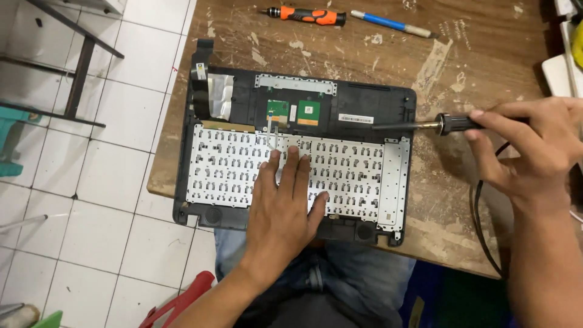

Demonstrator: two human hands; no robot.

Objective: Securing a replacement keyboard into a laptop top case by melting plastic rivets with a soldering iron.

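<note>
A black laptop top case (364,100) lies face down on a worn wooden table (473,54), its silver keyboard backplate (231,170) facing up. My left hand (285,206) rests flat on the backplate, fingers pointing toward two small green circuit boards (308,112) and a thin ribbon cable (273,135). My right hand (528,149) grips the black handle of a soldering iron (425,125), whose metal tip points left over the case's right upper part. A black cord (480,225) runs from the iron down the table's right side.
An orange and black screwdriver (306,15) and a blue pen-like tool (388,23) lie at the table's far edge. White objects (562,67) sit at the right edge. White floor tiles, a dark metal frame (79,67) and a red object (182,297) lie left and below.
</note>
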